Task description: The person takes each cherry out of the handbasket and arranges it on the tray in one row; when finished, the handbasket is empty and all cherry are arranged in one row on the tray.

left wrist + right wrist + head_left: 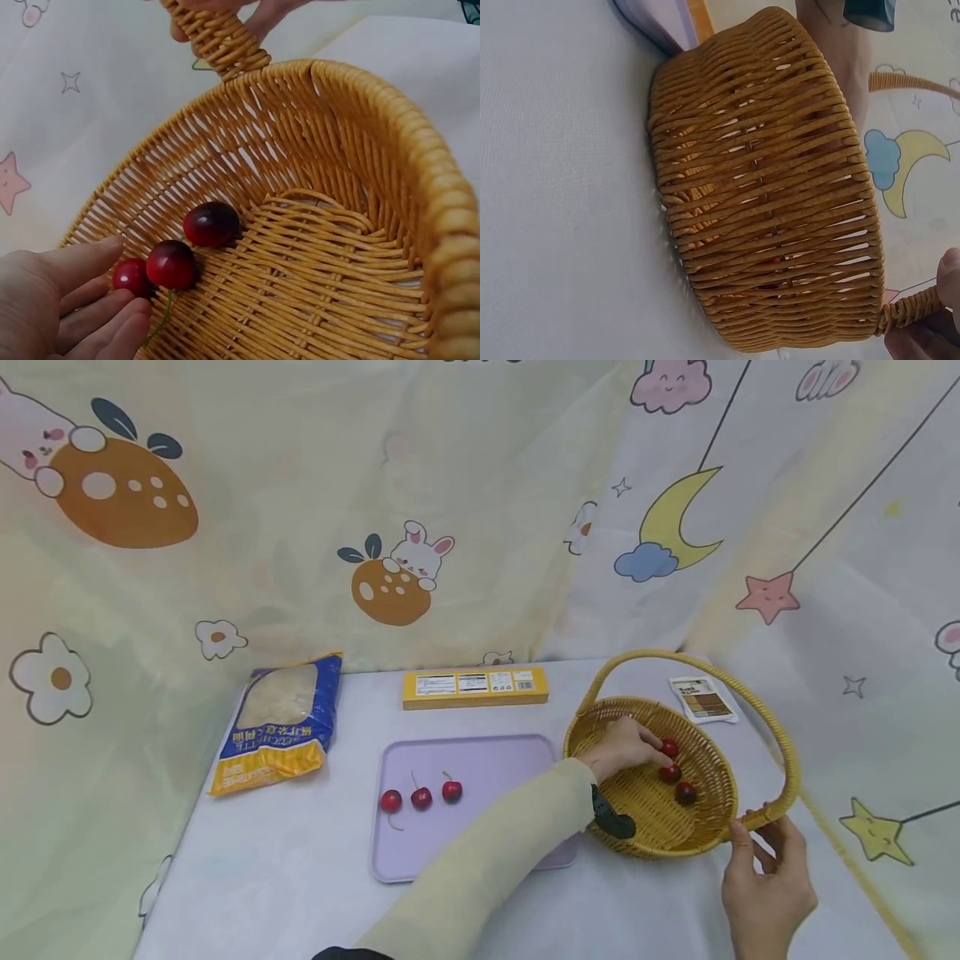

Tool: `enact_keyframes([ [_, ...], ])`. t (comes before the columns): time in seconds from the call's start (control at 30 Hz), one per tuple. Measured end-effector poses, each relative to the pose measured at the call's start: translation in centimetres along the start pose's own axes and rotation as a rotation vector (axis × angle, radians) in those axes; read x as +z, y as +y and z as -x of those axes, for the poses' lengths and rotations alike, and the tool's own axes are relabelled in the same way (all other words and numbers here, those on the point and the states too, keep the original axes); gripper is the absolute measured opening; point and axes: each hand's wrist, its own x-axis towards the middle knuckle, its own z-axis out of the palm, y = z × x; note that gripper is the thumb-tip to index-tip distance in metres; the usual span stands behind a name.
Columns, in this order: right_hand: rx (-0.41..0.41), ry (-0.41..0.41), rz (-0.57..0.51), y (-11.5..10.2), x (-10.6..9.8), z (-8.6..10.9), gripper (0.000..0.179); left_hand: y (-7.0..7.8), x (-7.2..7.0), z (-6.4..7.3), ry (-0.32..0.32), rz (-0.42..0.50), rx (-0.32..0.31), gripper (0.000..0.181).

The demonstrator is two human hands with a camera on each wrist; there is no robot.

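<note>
My left hand (628, 747) reaches inside a yellow wicker basket (648, 835), its fingers next to dark red cherries. In the left wrist view the thumb and fingers of the left hand (79, 311) lie apart beside a red cherry (132, 277), partly hidden by them. Close by are a cherry with a green stem (171, 264) and a darker cherry (211, 224). My right hand (768, 881) grips the foot of the basket's handle (787, 760) at the right rim. Three cherries with stems, one of them a cherry (421, 798) in the middle, lie on a lilac tray (480, 747).
At the back left lies a blue and yellow food bag (277, 718). A long yellow box (476, 687) stands behind the tray. Behind the basket is a small white and brown packet (703, 699). A printed cloth (480, 485) hangs behind the white table.
</note>
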Motion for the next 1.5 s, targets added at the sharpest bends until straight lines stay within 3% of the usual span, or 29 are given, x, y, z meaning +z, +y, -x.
enact_keyframes([
  [0.17,0.003,-0.002,0.009,0.0,0.0,0.2,0.049,-0.1,0.5,-0.2,-0.006,-0.009,-0.007,0.023],
  [0.47,0.018,-0.008,0.018,-0.1,0.1,0.1,0.05,-0.4,1.2,-0.3,-0.055,-0.037,0.066,0.017],
  [0.83,0.01,-0.022,0.035,-0.2,0.0,0.2,0.049,-0.2,2.1,-0.4,-0.093,-0.262,0.206,0.018],
  [1.17,0.017,-0.022,0.045,-0.2,-0.2,0.0,0.049,0.0,2.5,-0.4,-0.083,-0.294,0.216,0.017],
  [1.5,0.029,-0.021,0.034,-0.2,-0.1,0.0,0.049,0.4,3.2,0.1,-0.07,-0.48,0.263,0.015],
])
